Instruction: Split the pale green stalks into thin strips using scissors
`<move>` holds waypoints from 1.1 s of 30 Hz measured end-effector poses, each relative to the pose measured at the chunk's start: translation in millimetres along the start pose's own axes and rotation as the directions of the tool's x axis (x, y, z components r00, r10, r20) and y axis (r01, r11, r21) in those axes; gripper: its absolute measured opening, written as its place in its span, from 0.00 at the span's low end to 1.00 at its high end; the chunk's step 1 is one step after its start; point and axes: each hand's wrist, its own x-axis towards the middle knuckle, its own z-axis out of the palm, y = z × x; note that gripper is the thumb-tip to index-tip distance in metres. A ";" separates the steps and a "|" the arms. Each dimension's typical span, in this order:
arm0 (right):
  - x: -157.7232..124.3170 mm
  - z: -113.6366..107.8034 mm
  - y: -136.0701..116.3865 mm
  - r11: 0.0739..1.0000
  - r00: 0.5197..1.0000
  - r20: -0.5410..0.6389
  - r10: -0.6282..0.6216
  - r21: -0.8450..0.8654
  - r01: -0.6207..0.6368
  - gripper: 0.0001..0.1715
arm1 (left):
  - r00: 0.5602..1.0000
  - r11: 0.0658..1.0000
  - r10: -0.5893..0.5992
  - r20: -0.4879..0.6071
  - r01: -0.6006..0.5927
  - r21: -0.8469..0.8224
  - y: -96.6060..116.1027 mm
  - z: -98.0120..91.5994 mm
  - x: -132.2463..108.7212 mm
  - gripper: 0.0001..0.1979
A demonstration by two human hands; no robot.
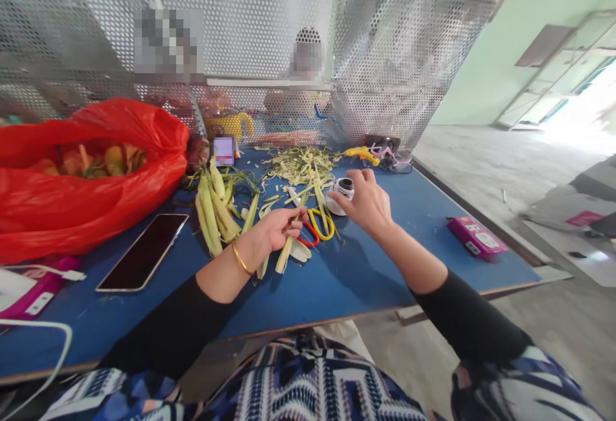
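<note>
My left hand is closed in a pinch around a pale green strip of corn husk, its lower end hanging over the blue table. My right hand is raised with thumb and fingers apart beside a white roll with a dark core. The thumb overlaps the roll; contact is unclear. Between the hands lies a pair of scissors with yellow and red handles, partly covered by husk strips. Whole corn husks lie left of my left hand, and a heap of shredded husk sits behind.
A red plastic bag fills the left side near a phone. A magenta pack lies at the right edge of the blue table. A yellow glue gun rests before the perforated metal screen, with people behind it.
</note>
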 end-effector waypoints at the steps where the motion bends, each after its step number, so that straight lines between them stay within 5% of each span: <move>1: 10.6 -0.4 2.4 0.996 0.996 0.052 0.069 -0.069 -0.065 0.34 | 1.000 1.000 0.013 -0.012 -0.013 0.002 1.4 -0.2 -0.6 0.14; 5: 37.8 1.9 11.1 0.972 0.947 0.297 0.121 -0.228 -0.053 0.39 | 0.998 0.999 0.049 -0.034 -0.048 0.007 7.5 -1.6 -2.4 0.12; 9: 53.9 -5.7 37.5 0.972 0.910 0.415 0.015 -0.219 0.084 0.32 | 0.996 0.997 0.070 -0.059 -0.071 -0.003 15.4 -5.8 -2.7 0.12; 15: 63.2 -18.0 79.7 0.956 0.832 0.529 -0.168 -0.118 0.268 0.41 | 0.985 0.992 0.126 -0.116 -0.127 -0.006 24.3 -10.8 -2.6 0.13; 21: 47.8 -7.2 75.8 0.964 0.945 0.326 0.028 -0.258 0.061 0.31 | 0.976 0.984 0.176 -0.130 -0.172 0.039 26.1 -8.4 -7.2 0.15; 24: 42.7 -9.9 75.3 0.948 0.966 0.255 -0.041 -0.296 0.119 0.23 | 0.977 0.981 0.186 -0.101 -0.180 0.068 26.9 -9.4 -7.5 0.15; 28: 21.6 -10.9 46.7 0.976 0.989 0.093 -0.117 -0.176 0.132 0.20 | 0.978 0.978 0.193 -0.077 -0.185 0.097 26.7 -10.7 -5.3 0.15; 31: -2.6 1.6 -1.1 0.969 0.900 0.360 -0.246 0.104 0.223 0.15 | 0.976 0.974 0.204 -0.075 -0.195 0.113 25.7 -8.3 -7.0 0.16; 33: -13.6 13.3 -31.6 0.971 0.845 0.482 -0.234 0.076 0.225 0.17 | 0.973 0.970 0.216 -0.076 -0.205 0.127 25.3 -6.4 -9.9 0.16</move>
